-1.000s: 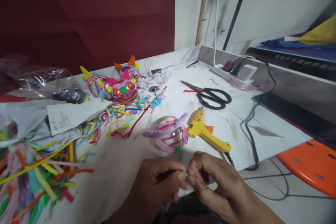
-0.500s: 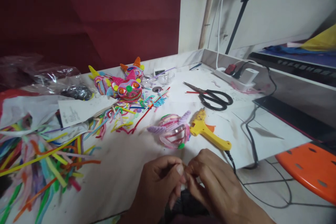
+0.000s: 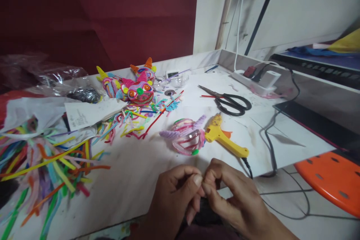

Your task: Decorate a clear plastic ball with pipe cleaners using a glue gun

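Note:
My left hand (image 3: 180,191) and my right hand (image 3: 229,189) meet at the table's near edge, fingertips pinched together. Whatever sits between the fingertips is too small or hidden to make out. Just beyond them lies a clear ball (image 3: 187,138) decorated with pink and red pipe cleaners, two lilac horn-like pieces and a green dot. Touching or nearly touching its right side is a yellow hot glue gun (image 3: 226,140), its nozzle end pointing away from me. Black-handled scissors (image 3: 229,101) rest farther back, partly over a red strip.
Pipe cleaners (image 3: 56,172) spread across the left, near white paper (image 3: 87,112) and a plastic bag (image 3: 62,78). Several finished decorated balls (image 3: 140,92) stand behind. At right are a power strip (image 3: 254,82), a dark flat device (image 3: 309,120), cables and an orange stool (image 3: 332,183).
The view has shifted slightly. My right hand's fingers have opened out a little from the left hand, while both sets of fingertips stay close. Objects on the table keep their places.

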Tool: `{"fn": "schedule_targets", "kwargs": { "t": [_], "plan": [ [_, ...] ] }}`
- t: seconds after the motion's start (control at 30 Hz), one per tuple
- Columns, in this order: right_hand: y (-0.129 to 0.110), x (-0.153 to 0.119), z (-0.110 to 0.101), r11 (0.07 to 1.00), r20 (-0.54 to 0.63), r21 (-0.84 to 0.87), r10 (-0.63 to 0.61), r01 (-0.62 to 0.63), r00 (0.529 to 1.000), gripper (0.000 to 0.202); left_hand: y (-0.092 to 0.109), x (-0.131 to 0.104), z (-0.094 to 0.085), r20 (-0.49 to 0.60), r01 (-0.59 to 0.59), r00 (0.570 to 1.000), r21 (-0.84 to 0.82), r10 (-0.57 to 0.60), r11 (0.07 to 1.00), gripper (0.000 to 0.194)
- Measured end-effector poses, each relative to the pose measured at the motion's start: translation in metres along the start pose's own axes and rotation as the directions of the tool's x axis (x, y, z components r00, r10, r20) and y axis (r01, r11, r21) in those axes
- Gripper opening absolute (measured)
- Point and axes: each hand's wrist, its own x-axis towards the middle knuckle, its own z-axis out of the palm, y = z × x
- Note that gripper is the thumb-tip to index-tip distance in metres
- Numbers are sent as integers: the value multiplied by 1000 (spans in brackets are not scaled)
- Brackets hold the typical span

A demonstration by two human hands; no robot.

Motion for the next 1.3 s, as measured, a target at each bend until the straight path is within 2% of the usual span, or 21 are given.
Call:
{"fn": "schedule_targets", "kwargs": {
  "t": [0.13,0.3,0.4,0.57,0.63,0.7,0.87,1.0,1.17,1.23,1.3],
  "plan": [
    [1,-2,2,998,-95,31,53,-50,994,15,-2,5,-2,-60,47,997,-114,-55,992,26],
    [6,1,-1,992,-205,70,119,-107,972,14,-4,9,-5,-10,108,994,-199,-112,974,25],
    [8,3,-6,993,-202,3,118,-120,972,14,-2,10,-5,-16,126,991,-219,-132,968,21],
    [7,7,-7,998,-205,-38,39,-48,978,19,1,10,-5,10,142,989,-269,-145,952,21],
    [8,9,-7,996,-204,-28,75,-83,976,16,1,8,-5,19,159,987,-285,-160,945,21],
    [8,9,-9,991,-203,-38,116,-126,972,17,2,7,-5,-18,173,982,-320,-189,931,22],
    [5,17,-28,988,-220,-126,61,-91,974,21,12,2,-10,-59,199,971,-328,-230,923,29],
    [-3,41,-54,977,-244,-210,-21,-32,969,13,21,-1,-23,-37,178,980,-279,-195,944,31],
    [3,95,-77,954,-202,-298,-96,32,975,12,29,-3,-41,-38,122,990,-219,-133,968,41],
    [13,120,-80,970,-120,-243,-40,9,992,12,33,-3,-43,-45,104,992,-212,-116,972,44],
    [25,142,-79,985,-31,-157,73,-77,997,13,37,-3,-43,-58,102,992,-201,-115,974,44]
  ]
}}
